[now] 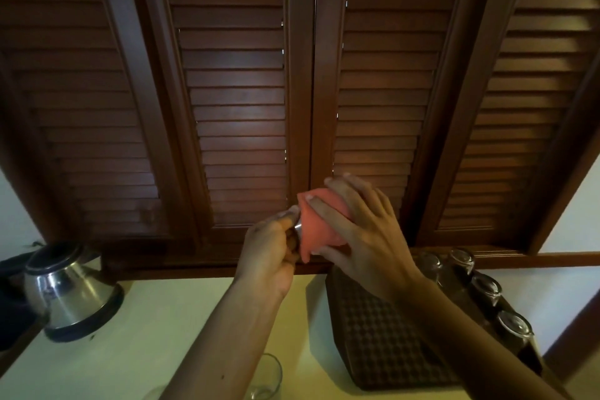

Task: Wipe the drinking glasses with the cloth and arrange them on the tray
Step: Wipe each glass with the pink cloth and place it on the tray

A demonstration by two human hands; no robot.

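Observation:
My left hand (271, 252) grips the base of a drinking glass (297, 230), held up in front of the shutters. A pink cloth (319, 221) is wrapped over most of that glass, so only a sliver of it shows. My right hand (360, 230) grips the cloth around the glass, fingers spread over it. Below on the counter lies a dark woven tray (383, 341). Several glasses (483, 289) stand upside down along its right side. One more glass (264, 377) stands upright on the counter near the bottom edge, between my forearms.
A steel electric kettle (66, 292) sits at the left of the pale counter (156, 334). Dark wooden louvred shutters (237, 91) fill the wall behind. The counter's right edge drops off just past the tray.

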